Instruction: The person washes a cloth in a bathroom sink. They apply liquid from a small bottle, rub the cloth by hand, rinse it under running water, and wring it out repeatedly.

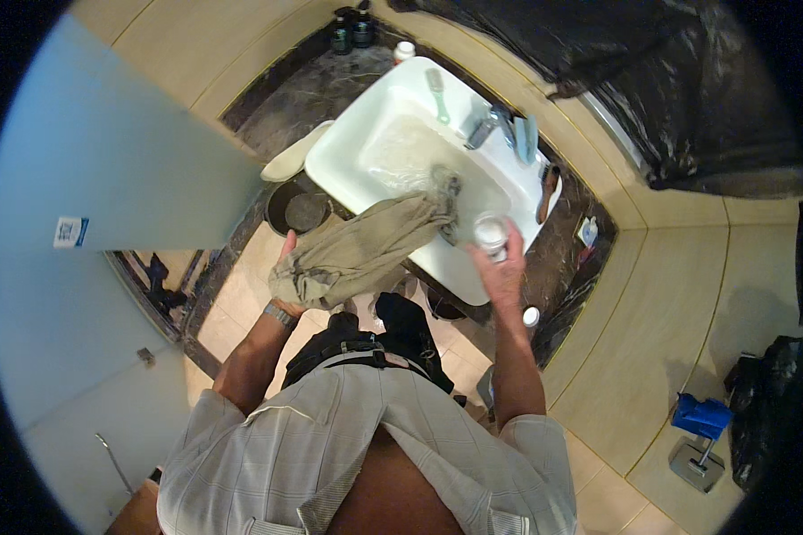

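My left hand (289, 307) is under the near end of a bunched olive-green garment (357, 250), its thumb or a finger showing beside the cloth; the rest is covered. The garment stretches over the front rim of a white sink (330, 169), its wet, dark far end hanging into the basin. In my right hand (503, 272) is a small white jar (490, 234), held over the sink's right part with the fingers wrapped round it. The jar's top faces up and looks uncapped. A round white lid (531, 316) lies on the dark counter near my right forearm.
The basin holds cloudy water. A pale green brush (437, 94), a faucet (486, 127), light blue pieces (526, 138) and a brown-handled brush (547, 194) lie along the rim. A dark bucket (296, 209) stands left. Dark pump bottles (352, 31) occupy the back corner.
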Demonstrator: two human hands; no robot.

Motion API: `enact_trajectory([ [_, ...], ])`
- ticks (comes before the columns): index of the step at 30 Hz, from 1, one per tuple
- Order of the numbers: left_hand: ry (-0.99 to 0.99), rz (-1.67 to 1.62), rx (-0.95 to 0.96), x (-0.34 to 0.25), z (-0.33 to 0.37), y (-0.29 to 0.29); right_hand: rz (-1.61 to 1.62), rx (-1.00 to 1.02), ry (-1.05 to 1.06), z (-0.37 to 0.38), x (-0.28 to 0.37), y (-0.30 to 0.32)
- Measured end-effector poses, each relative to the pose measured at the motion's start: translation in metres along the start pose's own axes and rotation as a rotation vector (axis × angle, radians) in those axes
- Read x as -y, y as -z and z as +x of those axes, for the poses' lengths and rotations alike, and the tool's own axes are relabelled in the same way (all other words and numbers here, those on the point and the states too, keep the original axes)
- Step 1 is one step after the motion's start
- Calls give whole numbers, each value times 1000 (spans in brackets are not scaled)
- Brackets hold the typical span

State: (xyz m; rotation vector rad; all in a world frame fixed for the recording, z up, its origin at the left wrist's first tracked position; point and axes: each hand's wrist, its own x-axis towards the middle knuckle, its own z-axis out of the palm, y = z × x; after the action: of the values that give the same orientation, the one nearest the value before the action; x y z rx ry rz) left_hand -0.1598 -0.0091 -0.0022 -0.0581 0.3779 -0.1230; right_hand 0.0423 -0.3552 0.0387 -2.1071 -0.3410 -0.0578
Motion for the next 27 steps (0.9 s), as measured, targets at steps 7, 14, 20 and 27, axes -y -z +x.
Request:
enact_trajectory([
  [7,29,-62,163,-21,-10,17,-197,348,362,-41,87,-90],
  [14,50,-42,214,-32,-9,34,-286,477,534,-51,127,-116],
  [20,115,-73,277,-33,-3,44,-366,459,577,-57,149,-124],
  [27,145,-62,372,-40,-2,50,-378,459,573,-56,148,-129],
])
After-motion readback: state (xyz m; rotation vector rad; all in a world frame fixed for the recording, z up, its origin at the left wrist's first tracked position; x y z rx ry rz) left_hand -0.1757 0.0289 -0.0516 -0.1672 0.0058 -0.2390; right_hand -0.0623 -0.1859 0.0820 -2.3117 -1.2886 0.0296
